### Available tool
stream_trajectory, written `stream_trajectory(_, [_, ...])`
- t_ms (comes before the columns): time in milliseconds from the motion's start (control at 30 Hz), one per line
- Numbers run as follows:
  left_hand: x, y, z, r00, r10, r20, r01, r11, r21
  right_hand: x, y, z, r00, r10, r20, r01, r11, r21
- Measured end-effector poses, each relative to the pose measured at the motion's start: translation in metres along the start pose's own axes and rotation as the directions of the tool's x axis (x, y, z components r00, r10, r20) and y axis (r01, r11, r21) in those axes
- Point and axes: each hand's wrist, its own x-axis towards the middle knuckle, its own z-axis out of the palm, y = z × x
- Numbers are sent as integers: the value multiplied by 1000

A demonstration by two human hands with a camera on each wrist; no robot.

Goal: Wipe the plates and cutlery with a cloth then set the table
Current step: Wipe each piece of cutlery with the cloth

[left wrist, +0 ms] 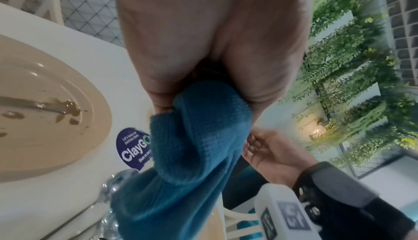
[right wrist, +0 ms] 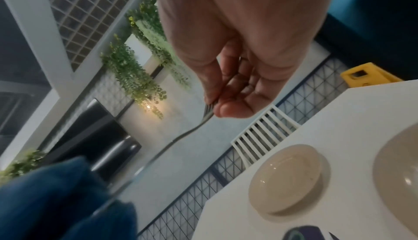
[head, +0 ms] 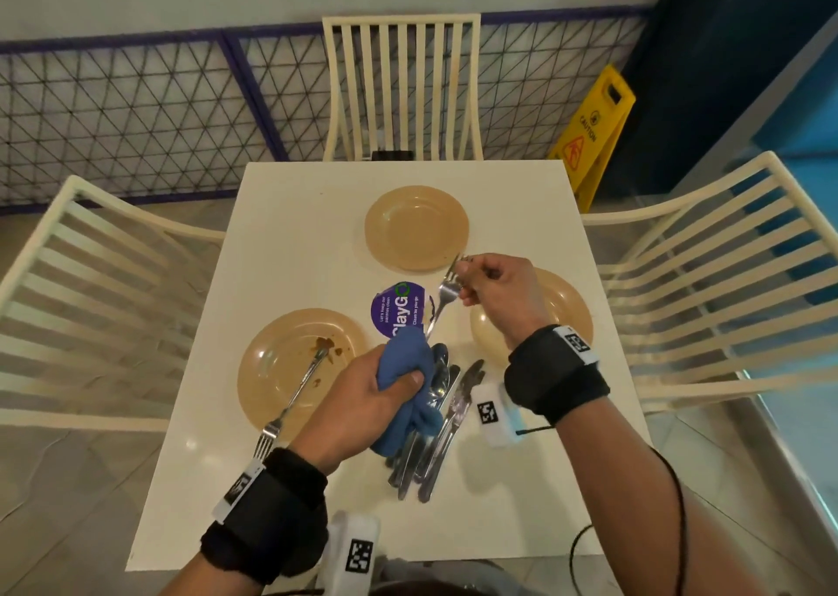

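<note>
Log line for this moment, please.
wiping fork | right hand pinches tines | left hand grips blue cloth round handle | soiled plate pending

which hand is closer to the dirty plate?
Left. The left hand, gripping the blue cloth, is just beside the dirty plate's right rim. The right hand, pinching a fork, is across the table over another plate.

"ClayGo" on purple table sticker (head: 399, 309), "CAUTION" on yellow floor sign (head: 591, 137)

Three plates (head: 416, 228) — two forks (head: 446, 296) (three chairs (head: 401, 87)).
</note>
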Motion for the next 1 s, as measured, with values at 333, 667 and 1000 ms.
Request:
stream_trajectory(333, [-12,-37,-76,976,-117,-183,140,984,115,-16,101,2,950,284,-128,-288,958,-17])
stream_trajectory(667, [-29,-59,-143,865,-189,-466,134,980,-148,-45,160,26,921,389,-28,-372,854,-363])
stream_trajectory(1000, [-52,-101,-205,806,-223,-549,108,966,-234,-35,108,93,994,81,74,-3,690,-723])
